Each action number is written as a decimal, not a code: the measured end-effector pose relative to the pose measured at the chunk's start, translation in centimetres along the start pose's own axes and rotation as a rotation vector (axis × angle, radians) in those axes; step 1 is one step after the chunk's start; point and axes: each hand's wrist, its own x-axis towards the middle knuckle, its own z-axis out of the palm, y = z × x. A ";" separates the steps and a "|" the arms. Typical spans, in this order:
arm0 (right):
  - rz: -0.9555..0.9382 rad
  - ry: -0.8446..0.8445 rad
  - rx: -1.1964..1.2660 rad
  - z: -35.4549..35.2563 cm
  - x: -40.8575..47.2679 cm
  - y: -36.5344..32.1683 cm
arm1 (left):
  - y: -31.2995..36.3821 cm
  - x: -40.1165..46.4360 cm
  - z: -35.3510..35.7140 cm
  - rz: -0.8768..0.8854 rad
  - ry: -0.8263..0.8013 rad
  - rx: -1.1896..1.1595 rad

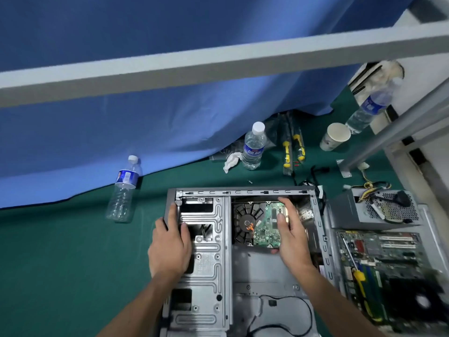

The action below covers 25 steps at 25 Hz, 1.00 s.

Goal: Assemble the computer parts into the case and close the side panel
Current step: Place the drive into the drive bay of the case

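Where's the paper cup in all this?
In the head view, the paper cup stands at the upper right on the green mat, just left of a water bottle by the grey frame leg, beyond the power supply.

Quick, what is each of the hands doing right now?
Left hand: open, resting flat on the case, holding nothing.
Right hand: grips the hard drive inside the case.

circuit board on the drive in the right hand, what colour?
Green, on the drive; head view, the only one.
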 end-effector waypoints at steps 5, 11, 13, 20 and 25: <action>0.073 -0.022 0.253 1.7 0.9 0.0 | 0.2 0.1 0.1 0.010 0.013 0.008; 0.087 -0.082 0.255 2.5 2.0 0.7 | -0.1 0.1 0.2 0.016 0.011 0.007; 0.061 -0.077 0.236 3.2 1.9 1.2 | -0.1 0.3 0.3 0.003 0.013 0.012; 0.114 -0.037 0.278 4.5 2.5 1.7 | -0.4 0.2 0.5 0.013 0.023 0.027; 0.061 -0.028 0.305 6.0 2.4 1.1 | -0.4 0.3 0.7 0.012 0.022 0.032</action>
